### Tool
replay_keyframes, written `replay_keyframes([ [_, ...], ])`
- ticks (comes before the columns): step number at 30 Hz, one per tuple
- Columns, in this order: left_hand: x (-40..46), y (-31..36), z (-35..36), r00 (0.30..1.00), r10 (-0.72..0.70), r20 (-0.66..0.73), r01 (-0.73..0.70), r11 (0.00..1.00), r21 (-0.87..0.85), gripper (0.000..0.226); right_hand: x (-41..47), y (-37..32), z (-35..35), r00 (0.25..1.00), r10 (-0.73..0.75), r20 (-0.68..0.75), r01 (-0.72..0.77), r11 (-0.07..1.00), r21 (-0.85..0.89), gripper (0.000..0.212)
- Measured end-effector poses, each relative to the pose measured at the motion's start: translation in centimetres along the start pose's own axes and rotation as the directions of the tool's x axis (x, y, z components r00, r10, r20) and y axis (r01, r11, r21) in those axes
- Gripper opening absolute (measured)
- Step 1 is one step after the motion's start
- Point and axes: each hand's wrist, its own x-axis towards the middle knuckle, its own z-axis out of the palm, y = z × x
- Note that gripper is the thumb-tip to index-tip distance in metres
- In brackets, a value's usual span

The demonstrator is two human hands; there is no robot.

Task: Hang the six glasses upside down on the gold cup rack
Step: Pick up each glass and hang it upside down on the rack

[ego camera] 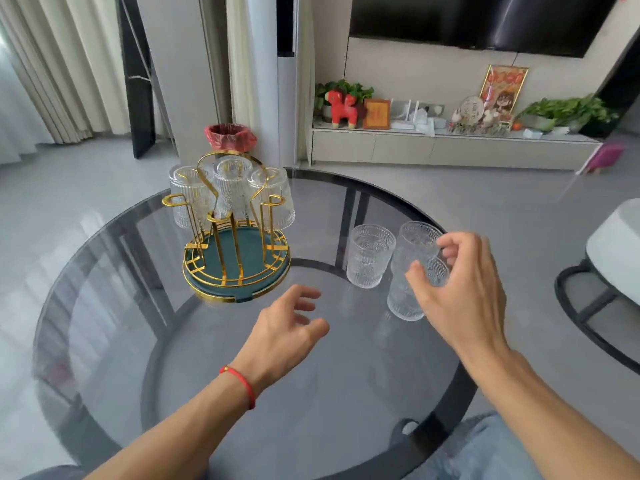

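Now 3 glasses (pixel 230 188) hang on rack (pixel 235 237); right hand (pixel 460 292) open by nearest glass (pixel 407 292), left hand (pixel 291 327) open, empty.

bare forearms, a red string bracelet (pixel 240 384) on the left wrist, light jeans (pixel 485 448)

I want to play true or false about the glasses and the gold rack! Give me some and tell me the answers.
1. Three glasses hang upside down on the gold cup rack. True.
2. Three glasses stand on the glass table. True.
3. The left hand holds a glass. False: it is open and empty.
4. The right hand reaches around the nearest glass. True, though whether the grip has closed is unclear.
5. The rack's tray is red. False: it is dark green with gold trim.
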Motion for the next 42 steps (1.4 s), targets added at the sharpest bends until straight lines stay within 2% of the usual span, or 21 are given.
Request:
replay_keyframes([
  [2, -0.2, 0.2, 0.3, 0.996, 0.074, -0.046, -0.072, 0.996, 0.043, 0.043, -0.9, 2.0, 0.1, 0.977, 0.195, 0.088, -0.196, 0.981, 0.0, 0.076],
  [4, -0.1, 0.3, 0.6, 0.987, 0.139, -0.076, -0.131, 0.986, 0.101, 0.043, -0.6, 3.3, 0.6, 0.896, 0.344, 0.282, -0.364, 0.931, 0.022, 0.1],
  [6, -0.1, 0.4, 0.8, 0.986, 0.146, -0.08, -0.13, 0.976, 0.175, 0.043, -0.3, 4.2, 1.3, 0.817, 0.381, 0.432, -0.454, 0.888, 0.075, 0.099],
  [8, -0.2, 0.1, 0.9, 0.99, 0.122, -0.074, -0.099, 0.959, 0.265, 0.043, -0.2, 4.9, 2.2, 0.763, 0.398, 0.51, -0.521, 0.845, 0.12, 0.089],
  [13, -0.2, -0.3, 0.9, 0.988, 0.15, -0.042, -0.123, 0.916, 0.381, 0.043, -0.2, 5.4, 3.2, 0.735, 0.407, 0.542, -0.568, 0.807, 0.164, 0.087],
  [17, -0.4, -0.3, 0.9, 0.985, 0.17, 0.018, -0.162, 0.898, 0.409, 0.044, -0.8, 4.2, 2.0, 0.784, 0.304, 0.541, -0.374, 0.927, 0.021, 0.085],
  [19, -0.6, 0.0, 0.8, 0.984, 0.176, 0.031, -0.176, 0.932, 0.318, 0.049, -1.5, 3.1, 1.3, 0.805, 0.179, 0.566, -0.232, 0.973, 0.023, 0.08],
  [20, -0.7, 0.3, 0.7, 0.985, 0.17, 0.039, -0.174, 0.963, 0.207, 0.055, -1.7, 2.5, 1.2, 0.812, 0.093, 0.577, -0.153, 0.987, 0.055, 0.076],
  [23, -1.3, 1.6, 0.5, 0.986, 0.14, 0.09, -0.122, 0.976, -0.183, 0.08, -2.6, 0.0, 1.2, 0.793, -0.173, 0.585, 0.072, 0.979, 0.191, 0.073],
  [25, -1.6, 2.0, 0.3, 0.986, 0.145, 0.08, -0.125, 0.969, -0.213, 0.085, -3.4, -1.3, 1.8, 0.77, -0.341, 0.539, 0.276, 0.94, 0.202, 0.077],
  [27, -1.7, 2.0, -0.3, 0.99, 0.14, 0.031, -0.132, 0.976, -0.175, 0.076, -3.9, -2.3, 2.6, 0.75, -0.41, 0.519, 0.371, 0.911, 0.182, 0.084],
  [30, -1.8, 1.8, -1.9, 0.998, 0.065, -0.019, -0.067, 0.962, -0.266, 0.071, -4.1, -3.2, 3.6, 0.747, -0.37, 0.552, 0.227, 0.923, 0.311, 0.082],
  [33, -1.7, 2.0, -3.4, 0.999, -0.028, -0.024, 0.011, 0.852, -0.524, 0.073, -3.7, -3.7, 4.3, 0.694, -0.233, 0.681, -0.09, 0.911, 0.403, 0.076],
  [34, -1.7, 2.0, -3.8, 0.999, -0.047, -0.019, 0.026, 0.796, -0.605, 0.071, -3.6, -4.0, 4.3, 0.648, -0.186, 0.738, -0.248, 0.865, 0.437, 0.073],
  [36, -1.6, 2.2, -4.4, 0.997, -0.07, 0.012, 0.058, 0.714, -0.697, 0.068, -3.5, -4.8, 4.6, 0.587, -0.135, 0.798, -0.529, 0.682, 0.504, 0.068],
  [37, -1.3, 2.2, -4.7, 0.997, -0.069, 0.031, 0.07, 0.689, -0.721, 0.065, -3.3, -5.1, 4.7, 0.593, -0.122, 0.796, -0.589, 0.608, 0.532, 0.066],
  [39, -0.8, 2.1, -5.4, 0.997, -0.056, 0.054, 0.077, 0.67, -0.738, 0.061, -2.9, -5.7, 5.0, 0.633, -0.13, 0.764, -0.613, 0.519, 0.596, 0.063],
  [41, -0.3, 1.9, -6.6, 0.999, -0.025, 0.048, 0.051, 0.707, -0.705, 0.064, -2.5, -6.6, 5.2, 0.662, -0.127, 0.739, -0.623, 0.455, 0.636, 0.06],
  [42, 0.0, 1.8, -7.3, 0.999, -0.002, 0.04, 0.028, 0.752, -0.658, 0.067, -2.2, -7.2, 5.2, 0.689, -0.118, 0.715, -0.601, 0.458, 0.655, 0.059],
])
